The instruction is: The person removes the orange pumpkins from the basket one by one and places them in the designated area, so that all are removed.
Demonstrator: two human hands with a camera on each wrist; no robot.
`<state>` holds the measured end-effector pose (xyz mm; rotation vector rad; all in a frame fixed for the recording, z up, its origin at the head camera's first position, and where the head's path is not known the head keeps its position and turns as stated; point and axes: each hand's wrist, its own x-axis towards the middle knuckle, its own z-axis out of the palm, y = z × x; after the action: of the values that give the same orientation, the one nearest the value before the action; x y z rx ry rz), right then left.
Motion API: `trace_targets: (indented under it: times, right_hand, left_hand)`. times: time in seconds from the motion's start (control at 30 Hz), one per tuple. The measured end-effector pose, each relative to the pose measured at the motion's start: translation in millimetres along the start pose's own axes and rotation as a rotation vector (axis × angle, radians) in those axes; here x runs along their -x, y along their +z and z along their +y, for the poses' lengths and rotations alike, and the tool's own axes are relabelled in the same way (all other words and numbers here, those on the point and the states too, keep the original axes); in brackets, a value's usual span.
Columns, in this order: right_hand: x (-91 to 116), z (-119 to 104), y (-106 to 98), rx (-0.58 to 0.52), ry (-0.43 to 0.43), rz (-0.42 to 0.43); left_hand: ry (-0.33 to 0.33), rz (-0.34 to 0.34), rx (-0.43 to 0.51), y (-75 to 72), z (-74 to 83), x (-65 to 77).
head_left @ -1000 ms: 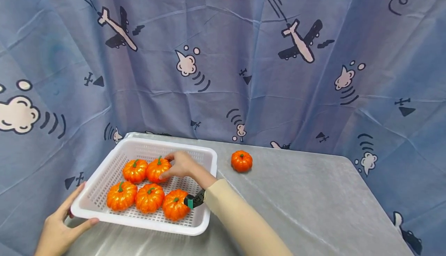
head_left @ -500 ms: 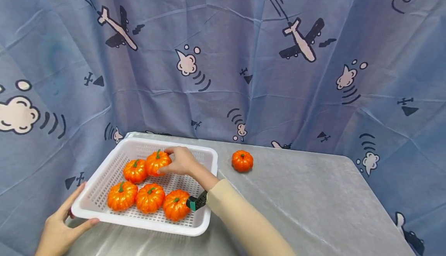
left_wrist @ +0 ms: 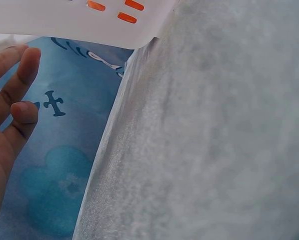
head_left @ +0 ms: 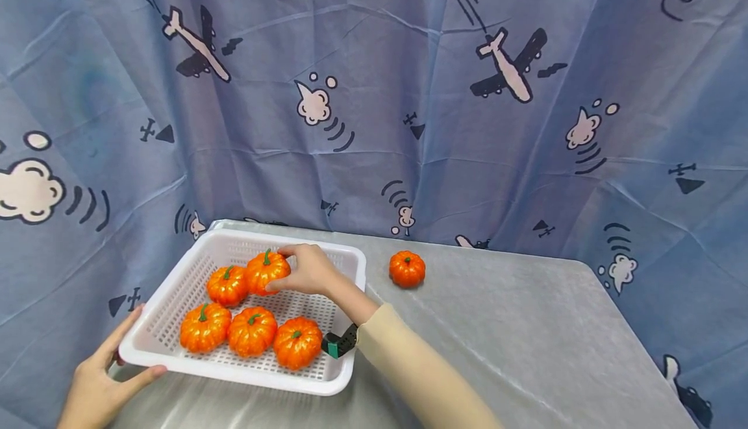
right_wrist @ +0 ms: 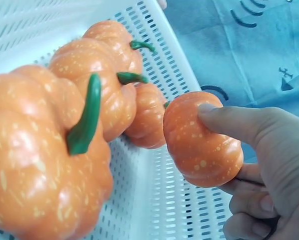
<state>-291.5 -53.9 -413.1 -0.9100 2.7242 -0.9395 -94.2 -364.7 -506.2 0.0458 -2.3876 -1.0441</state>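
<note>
A white perforated plastic basket (head_left: 234, 377) holds several small orange toy pumpkins with green stems. My right hand (head_left: 310, 270) pinches one toy pumpkin (head_left: 265, 272) between thumb and fingers inside the basket; in the right wrist view this pumpkin (right_wrist: 197, 145) sits slightly above the perforated floor, beside the others. Three pumpkins line the basket's front: left (head_left: 204, 328), middle (head_left: 252, 331) and right (head_left: 297, 343). Another pumpkin (head_left: 227, 286) lies left of the held one. My left hand (head_left: 102, 377) rests spread at the basket's front left corner, thumb in front and fingers along the side.
One more toy pumpkin (head_left: 406, 269) stands on the grey-covered table (head_left: 514, 338), right of the basket. Behind the table hangs a blue curtain (head_left: 362, 117) with airplane prints. A black strap with a green tab (head_left: 339, 341) circles the right wrist.
My right hand has raised the pinched pumpkin a little from its place at the back of the basket. The left hand and the other pumpkins stay where they were.
</note>
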Motion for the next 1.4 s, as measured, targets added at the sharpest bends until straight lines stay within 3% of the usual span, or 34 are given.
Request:
trace_targets:
  times: [0.53,1.03,1.4]
  right_hand:
    - [32,9,-31,-0.089,-0.062,0.103]
    - [81,28,-52,-0.233,-0.007,0.226]
    - [126,54,-62,-0.252,0.057,0.335]
  left_hand:
    - [-0.019,-0.009,-0.018,-0.6,0.2,-0.7]
    - [-0.072,-0.032,-0.033,-1.5,-2.3,0.7]
    - [-0.089,-0.038,-0.034,0.1,-1.8,1.9]
